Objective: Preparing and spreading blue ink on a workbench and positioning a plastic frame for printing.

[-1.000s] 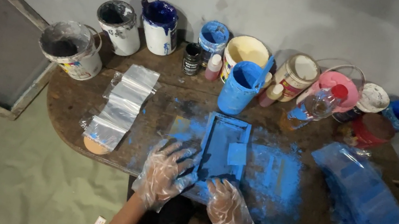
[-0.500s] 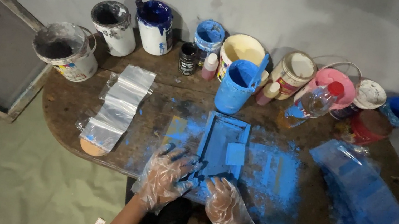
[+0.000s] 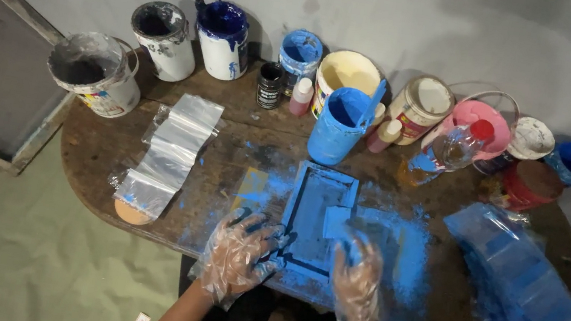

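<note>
Both my hands wear loose clear plastic gloves smeared with blue. My left hand (image 3: 238,251) rests with fingers spread at the lower left corner of a blue rectangular frame (image 3: 318,219) lying flat on the wooden table (image 3: 96,153). My right hand (image 3: 356,279) lies at the frame's lower right side, fingers near a small blue block (image 3: 337,221) on the frame's right rail. Whether either hand grips the frame is unclear. Blue paint covers the table around the frame.
A row of clear plastic bags (image 3: 168,153) lies at the left. A heap of blue-stained plastic bags (image 3: 517,289) sits at the right. Several paint buckets, cans and bottles line the back, with a blue cup (image 3: 337,127) holding a stick just behind the frame.
The view has shifted slightly. Both hands stay at the frame's near end; the right hand has moved up a little along the frame's right side.
</note>
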